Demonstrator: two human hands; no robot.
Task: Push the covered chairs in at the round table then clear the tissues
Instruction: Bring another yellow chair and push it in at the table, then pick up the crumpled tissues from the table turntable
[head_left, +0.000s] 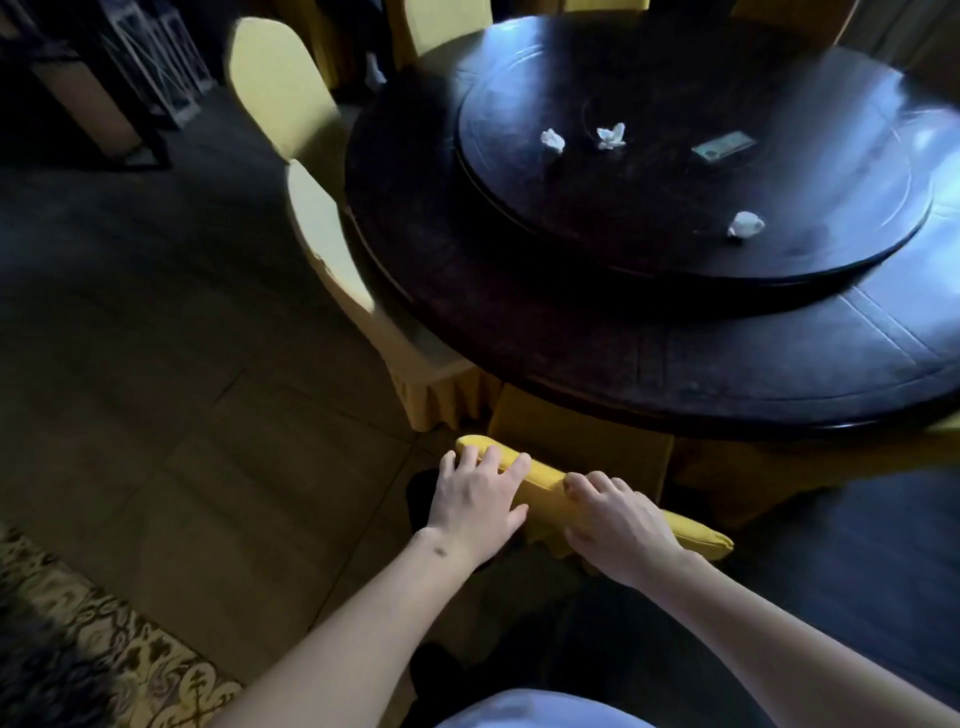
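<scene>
left hand (475, 501) lies flat, fingers relaxed, on top edge of the yellow fabric-covered chair back (545, 493) | right hand (615, 525) curls over same edge, gripping it | three crumpled white tissues (745, 224) sit beyond both hands on the dark round wooden table (571, 338), well apart

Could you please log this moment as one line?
step: pushing chair | left hand, right hand: on chair back | tissues: uncleared

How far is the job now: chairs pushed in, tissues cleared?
Two covered chairs on the left already stand close against the round table. In hand: the left hand and right hand rest on the near chair's back. Left: three crumpled tissues lie on the turntable.
</scene>
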